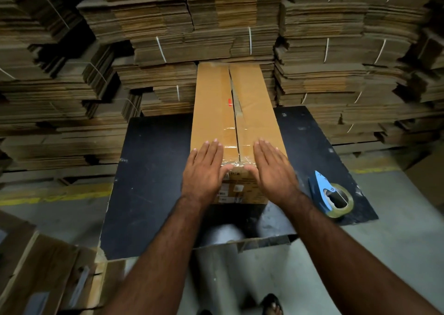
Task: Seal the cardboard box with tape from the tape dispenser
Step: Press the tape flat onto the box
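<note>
While both hands lie flat on its near end, the long, narrow cardboard box (pixel 236 112) rests lengthwise on a matte black board (pixel 153 170) with scuffed, chipped edges, its far end reaching toward the stacks behind. The left hand (pixel 204 170) and the right hand (pixel 274 170) each rest with fingers straight and together on the smooth brown top flaps, one on either side of the centre seam, thumbs curving over the near top edge; neither holds anything. Glossy, wrinkled clear tape (pixel 234 144) covers the seam at the near end only; farther along, the flaps gape slightly. Printed labels show on the box's near face. The tape dispenser (pixel 330 195), blue, pointed, carrying a translucent roll, lies on the board to the right, apart from the box. Bundled flat corrugated sheets (pixel 204 31), tied with white string, are stacked behind.
</note>
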Demonstrator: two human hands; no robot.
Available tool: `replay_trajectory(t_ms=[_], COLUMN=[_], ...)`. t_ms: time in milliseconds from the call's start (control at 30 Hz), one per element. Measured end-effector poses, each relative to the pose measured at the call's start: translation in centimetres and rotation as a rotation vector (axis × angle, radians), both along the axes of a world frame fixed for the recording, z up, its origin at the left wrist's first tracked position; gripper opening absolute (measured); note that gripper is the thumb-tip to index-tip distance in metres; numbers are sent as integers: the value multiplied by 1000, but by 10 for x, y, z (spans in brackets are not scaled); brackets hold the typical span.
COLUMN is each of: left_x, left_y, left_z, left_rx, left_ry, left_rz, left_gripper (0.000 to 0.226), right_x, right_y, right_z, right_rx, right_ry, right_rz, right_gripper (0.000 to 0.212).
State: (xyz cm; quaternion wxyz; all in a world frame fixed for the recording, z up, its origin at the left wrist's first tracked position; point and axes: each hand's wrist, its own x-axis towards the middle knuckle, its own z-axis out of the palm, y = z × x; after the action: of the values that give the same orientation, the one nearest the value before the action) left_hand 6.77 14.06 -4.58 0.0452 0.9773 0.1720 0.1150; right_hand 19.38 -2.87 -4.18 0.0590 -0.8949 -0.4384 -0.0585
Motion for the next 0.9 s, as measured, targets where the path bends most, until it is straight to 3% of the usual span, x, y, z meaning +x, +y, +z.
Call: replay_trajectory(t_ms=[200, 433, 600, 733, 833, 900], left_x=[-13, 15, 18, 12, 23, 30], left_y=[14, -21, -25, -23, -29, -35], left_z=[-6, 9, 1, 2, 8, 6], left_rx=[34, -27, 59, 7, -52, 14], left_ry=[35, 19, 58, 32, 19, 26], left_rz=[-135, -63, -107, -178, -133, -97], left_gripper=[59, 73, 59, 57, 58, 53], right_x=[7, 7, 13, 15, 18, 24], right_y=[-23, -17, -32, -38, -29, -27], right_z=[-1, 16, -7, -2, -1, -6], right_rx=[-116, 12, -23, 1, 63, 57], right_ry=[5, 97, 18, 73, 75, 47], right_rz=[37, 23, 3, 26, 49, 64], right_gripper=[78, 81, 72, 70, 69, 68])
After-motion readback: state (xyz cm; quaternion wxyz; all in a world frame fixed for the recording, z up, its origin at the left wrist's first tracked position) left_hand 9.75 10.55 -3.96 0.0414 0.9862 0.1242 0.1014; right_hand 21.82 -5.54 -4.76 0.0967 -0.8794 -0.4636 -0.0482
